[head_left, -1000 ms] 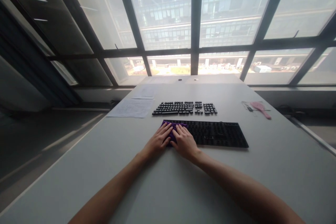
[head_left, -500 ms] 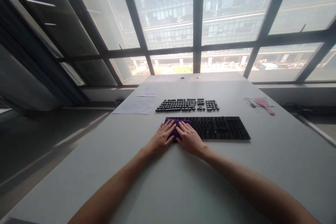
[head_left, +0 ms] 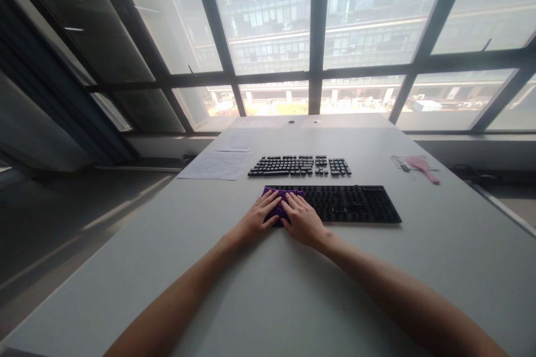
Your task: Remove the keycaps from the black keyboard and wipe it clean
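A purple cloth (head_left: 276,210) lies over the left end of a black keyboard base (head_left: 355,204) whose keycaps are off. My left hand (head_left: 258,215) rests flat on the cloth's left part with its fingers stretched forward. Beside it, my right hand (head_left: 302,220) lies on the cloth's right part, fingers also extended and slightly spread. Both hands press from above, and neither is wrapped round anything. Just beyond the base, the loose black keycaps (head_left: 281,166) are laid out in keyboard order. Part of the cloth and the base's left end are hidden under my hands.
Sheets of paper (head_left: 213,165) lie on the white table (head_left: 259,301) at left. To the right are a pink brush-like tool (head_left: 422,169) and a clear bag (head_left: 400,163) with small items. Large windows stand behind the table, and a dark curtain (head_left: 54,95) hangs at left.
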`<state>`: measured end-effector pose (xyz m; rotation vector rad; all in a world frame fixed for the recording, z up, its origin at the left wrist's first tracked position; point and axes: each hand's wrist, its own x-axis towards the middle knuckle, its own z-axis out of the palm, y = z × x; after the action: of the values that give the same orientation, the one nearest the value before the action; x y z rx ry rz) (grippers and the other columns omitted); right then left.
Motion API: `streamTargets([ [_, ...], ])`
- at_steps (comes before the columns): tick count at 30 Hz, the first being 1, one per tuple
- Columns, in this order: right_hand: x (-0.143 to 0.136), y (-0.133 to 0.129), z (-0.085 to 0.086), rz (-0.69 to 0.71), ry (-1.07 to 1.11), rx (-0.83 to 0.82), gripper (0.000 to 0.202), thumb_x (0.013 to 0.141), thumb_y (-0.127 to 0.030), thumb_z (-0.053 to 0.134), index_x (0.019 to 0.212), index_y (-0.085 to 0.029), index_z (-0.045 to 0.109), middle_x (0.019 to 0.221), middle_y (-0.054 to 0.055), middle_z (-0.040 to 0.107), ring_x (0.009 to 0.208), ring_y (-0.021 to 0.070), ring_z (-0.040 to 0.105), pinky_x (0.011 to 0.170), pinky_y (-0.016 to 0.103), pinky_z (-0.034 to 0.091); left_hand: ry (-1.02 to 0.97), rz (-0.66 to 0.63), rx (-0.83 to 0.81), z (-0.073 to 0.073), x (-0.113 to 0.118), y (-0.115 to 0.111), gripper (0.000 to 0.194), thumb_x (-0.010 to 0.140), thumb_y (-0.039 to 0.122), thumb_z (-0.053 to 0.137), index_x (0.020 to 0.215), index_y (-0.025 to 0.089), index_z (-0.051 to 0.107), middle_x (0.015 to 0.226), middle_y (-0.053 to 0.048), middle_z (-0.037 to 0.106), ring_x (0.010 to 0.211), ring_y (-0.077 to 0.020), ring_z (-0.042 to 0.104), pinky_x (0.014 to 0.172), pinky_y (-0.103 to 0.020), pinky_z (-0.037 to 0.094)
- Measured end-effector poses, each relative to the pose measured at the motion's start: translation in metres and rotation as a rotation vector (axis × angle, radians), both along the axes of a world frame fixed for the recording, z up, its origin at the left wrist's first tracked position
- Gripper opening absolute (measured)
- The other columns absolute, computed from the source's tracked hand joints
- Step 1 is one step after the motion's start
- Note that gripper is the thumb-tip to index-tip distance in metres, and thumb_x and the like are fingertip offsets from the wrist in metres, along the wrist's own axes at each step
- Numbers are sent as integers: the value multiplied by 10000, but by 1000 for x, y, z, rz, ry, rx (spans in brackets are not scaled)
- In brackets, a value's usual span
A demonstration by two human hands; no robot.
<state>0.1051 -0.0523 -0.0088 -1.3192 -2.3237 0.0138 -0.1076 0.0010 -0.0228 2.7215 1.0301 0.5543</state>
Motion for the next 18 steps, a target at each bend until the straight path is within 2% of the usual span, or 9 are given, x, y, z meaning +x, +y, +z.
streamTargets([
  [11,3,1,-1,9,7,-5,565,936,-341,556,1437,-88,488,1516,192,437,1435,284,366,1185,439,282,-13,-9,18,3,1,-3,661,947,392,557,1543,252,306,1612,-71,257,1504,-289,179,1212,-516,249],
  [18,3,3,-2,17,15,5,562,944,-362,552,1426,-79,495,1509,189,449,1430,292,373,1189,430,278,-17,-6,-1,-1,-1,2,653,961,425,531,1544,241,302,1609,-69,270,1507,-280,173,1213,-500,260],
])
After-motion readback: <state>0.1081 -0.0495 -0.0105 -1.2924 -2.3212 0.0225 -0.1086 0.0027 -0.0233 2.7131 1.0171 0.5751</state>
